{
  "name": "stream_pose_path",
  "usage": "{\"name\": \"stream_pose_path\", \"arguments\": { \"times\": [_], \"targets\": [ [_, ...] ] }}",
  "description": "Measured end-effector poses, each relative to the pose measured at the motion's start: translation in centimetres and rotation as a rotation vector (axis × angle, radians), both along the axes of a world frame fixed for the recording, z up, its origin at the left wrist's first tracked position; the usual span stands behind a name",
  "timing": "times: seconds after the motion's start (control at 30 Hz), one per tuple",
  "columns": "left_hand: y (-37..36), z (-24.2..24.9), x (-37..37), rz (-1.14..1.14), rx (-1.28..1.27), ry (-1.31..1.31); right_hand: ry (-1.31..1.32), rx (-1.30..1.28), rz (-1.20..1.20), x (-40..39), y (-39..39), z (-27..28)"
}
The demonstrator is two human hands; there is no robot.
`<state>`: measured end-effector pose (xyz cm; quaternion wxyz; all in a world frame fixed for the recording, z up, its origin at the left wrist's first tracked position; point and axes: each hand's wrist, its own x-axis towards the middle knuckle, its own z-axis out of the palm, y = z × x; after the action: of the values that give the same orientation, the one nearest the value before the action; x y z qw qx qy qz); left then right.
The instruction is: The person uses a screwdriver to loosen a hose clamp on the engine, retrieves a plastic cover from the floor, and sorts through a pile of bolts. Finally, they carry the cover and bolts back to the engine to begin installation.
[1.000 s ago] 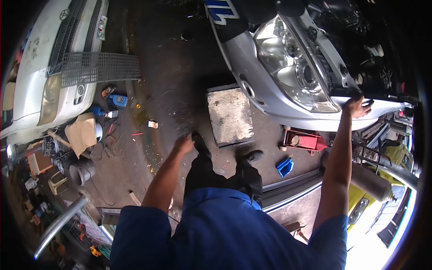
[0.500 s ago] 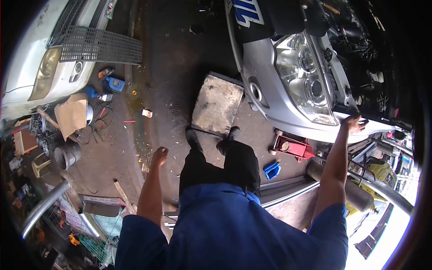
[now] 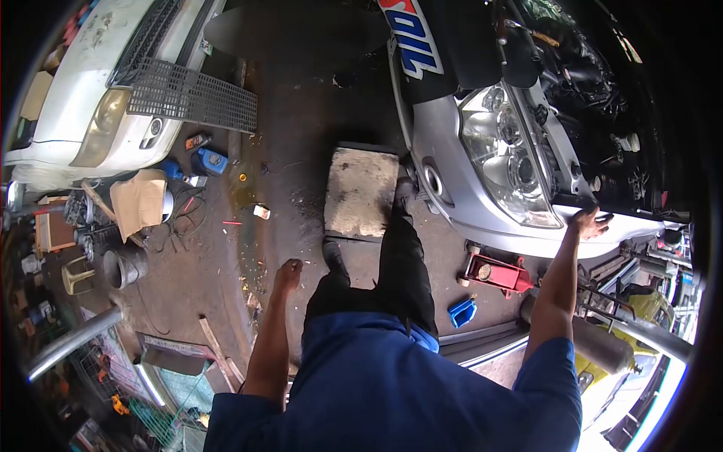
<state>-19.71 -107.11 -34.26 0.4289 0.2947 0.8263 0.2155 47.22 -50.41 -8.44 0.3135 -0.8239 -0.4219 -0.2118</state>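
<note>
Bumper (image 3: 482, 215) of the silver car is what my right hand (image 3: 591, 224) rests on, up at its top edge just beside the headlight (image 3: 506, 162). Grip there looks like fingers draped over the lip, loosely closed on it, more a brace than a clamp. My read: painted plastic skin, stiff enough at the upper lip to lean on, flexy and slick lower down, scratches easily. Best hold is that top edge next to the headlight, not the lens itself.

Left hand (image 3: 288, 272) hangs free, curled into an empty fist, well away from the bumper, over the floor (image 3: 294, 135).

One foot is up on the block (image 3: 360, 190) right at the bumper's corner, the other on the floor beside it. Floor is dark, stained concrete, likely oily, so footing is suspect. Red jack (image 3: 495, 271) and blue tray (image 3: 459, 311) sit just below the bumper. White car (image 3: 98, 83) with a loose grille (image 3: 192, 98) stands well across from it, clutter at its nose.
</note>
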Motion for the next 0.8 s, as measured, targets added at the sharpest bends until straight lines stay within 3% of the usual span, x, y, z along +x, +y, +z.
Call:
{"name": "stream_pose_path", "arguments": {
  "times": [0.07, 0.17, 0.27, 0.3, 0.4, 0.63, 0.7, 0.73, 0.8],
  "targets": [
    [-1.2, -1.6, -0.6, 0.061, -0.068, -0.067, -0.041, -0.012, 0.008, 0.5, 0.2, -0.2],
    [-3.4, -2.3, -1.3, -0.283, -0.176, 0.08, -0.218, -0.038, 0.003, 2.7, 0.6, -1.3],
    [-3.9, -1.3, -1.3, 0.139, -0.173, -0.101, -0.243, -0.033, -0.011, 1.0, 0.4, -0.8],
    [-4.0, -0.7, -1.2, 0.22, -0.113, -0.137, -0.134, 0.023, -0.001, -0.5, 0.0, 0.0],
    [-4.9, -0.1, -0.4, 0.413, 0.022, -0.273, -0.235, -0.088, -0.051, 0.7, 0.0, -1.1],
    [-7.1, -2.1, 2.2, 0.542, -0.136, -0.503, -0.343, -0.076, 0.059, 1.8, -0.5, -1.4],
    [-5.8, -2.2, 3.7, 0.591, -0.091, -0.609, -0.216, -0.17, 0.027, 1.8, -0.8, -0.7],
    [-4.3, -1.8, 4.4, 0.538, -0.2, -0.461, -0.085, -0.041, 0.061, 1.4, -0.6, -0.8],
    [-0.7, -2.0, 5.3, 0.443, -0.095, -0.414, 0.084, 0.065, 0.106, -1.0, -1.5, 0.1]
  ]
}}
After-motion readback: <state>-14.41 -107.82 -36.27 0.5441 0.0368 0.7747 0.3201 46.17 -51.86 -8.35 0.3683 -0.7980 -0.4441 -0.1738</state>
